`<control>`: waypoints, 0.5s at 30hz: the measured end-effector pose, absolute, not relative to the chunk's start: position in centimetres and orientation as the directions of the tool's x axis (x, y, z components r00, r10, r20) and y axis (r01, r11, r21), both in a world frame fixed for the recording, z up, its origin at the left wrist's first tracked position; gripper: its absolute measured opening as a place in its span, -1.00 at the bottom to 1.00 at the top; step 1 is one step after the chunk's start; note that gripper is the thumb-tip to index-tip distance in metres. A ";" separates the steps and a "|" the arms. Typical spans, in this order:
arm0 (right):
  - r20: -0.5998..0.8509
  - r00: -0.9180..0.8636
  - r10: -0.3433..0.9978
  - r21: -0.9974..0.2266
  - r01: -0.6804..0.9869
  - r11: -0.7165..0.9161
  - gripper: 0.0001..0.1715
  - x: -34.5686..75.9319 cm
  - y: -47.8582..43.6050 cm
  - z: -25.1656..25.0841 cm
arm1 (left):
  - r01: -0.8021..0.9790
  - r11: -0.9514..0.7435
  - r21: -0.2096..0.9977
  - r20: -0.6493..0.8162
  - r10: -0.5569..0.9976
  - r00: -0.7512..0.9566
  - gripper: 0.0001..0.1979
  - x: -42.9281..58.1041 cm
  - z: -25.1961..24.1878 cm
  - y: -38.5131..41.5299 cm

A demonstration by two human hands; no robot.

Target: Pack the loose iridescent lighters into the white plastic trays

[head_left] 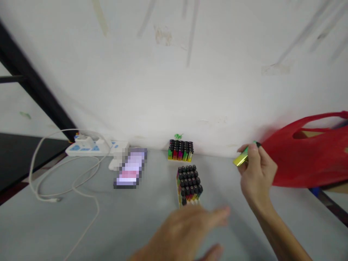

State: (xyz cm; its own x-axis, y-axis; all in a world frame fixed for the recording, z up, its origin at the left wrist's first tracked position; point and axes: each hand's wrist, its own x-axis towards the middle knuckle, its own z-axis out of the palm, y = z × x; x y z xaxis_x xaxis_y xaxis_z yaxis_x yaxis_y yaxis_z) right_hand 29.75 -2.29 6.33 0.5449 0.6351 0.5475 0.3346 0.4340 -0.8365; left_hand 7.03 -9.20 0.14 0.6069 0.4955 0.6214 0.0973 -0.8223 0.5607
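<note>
My right hand (257,174) is raised over the right side of the table, gripping a shiny green and yellow lighter (241,157) between thumb and fingers. Its dark top end points up and to the right. My left hand (187,228), blurred, is low in the middle with fingers stretched out and nothing seen in them. Just beyond it stands a tray of lighters (189,183), black tops upward, partly covered at its near end by that hand. Farther back, close to the wall, is a second block of colourful lighters (181,150) in rows.
At the left lie a phone (131,168), a white power strip (95,146) with plugs, and a looping white cable (94,197) on the grey table (152,210). A red plastic bag (307,156) sits at the right. The white wall (217,90) closes off the back.
</note>
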 end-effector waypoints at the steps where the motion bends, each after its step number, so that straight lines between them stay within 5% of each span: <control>1: 0.420 0.592 0.688 -0.900 0.171 0.401 -0.46 30.2 -1.7 5.6 | 0.138 -0.785 0.604 0.644 0.583 0.495 -0.55 6.1 1.5 -7.9; 3: 0.183 0.569 0.802 -0.960 -0.071 0.270 -0.40 30.5 -0.7 3.8 | 0.257 -0.723 0.642 0.667 0.691 0.279 -0.72 4.9 3.2 -5.2; 6: 0.051 0.445 0.894 -0.978 -0.160 0.135 -0.33 30.3 -0.2 1.5 | 0.371 -0.667 0.646 0.707 0.706 0.040 -0.55 4.0 3.0 -1.9; 15: -0.097 0.162 0.982 -0.974 -0.219 -0.060 -0.32 29.3 -1.0 -0.7 | 0.416 -0.522 0.745 0.554 0.831 0.050 -0.40 2.2 -1.0 0.7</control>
State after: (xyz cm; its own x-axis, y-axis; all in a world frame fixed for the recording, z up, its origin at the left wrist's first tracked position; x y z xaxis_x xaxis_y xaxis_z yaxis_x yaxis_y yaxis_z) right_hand 29.35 -1.03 -0.66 0.1621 0.9820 -0.0967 -0.2195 -0.0596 -0.9738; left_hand 2.23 0.72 -1.04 0.0503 0.8310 0.5540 0.4156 -0.5219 0.7450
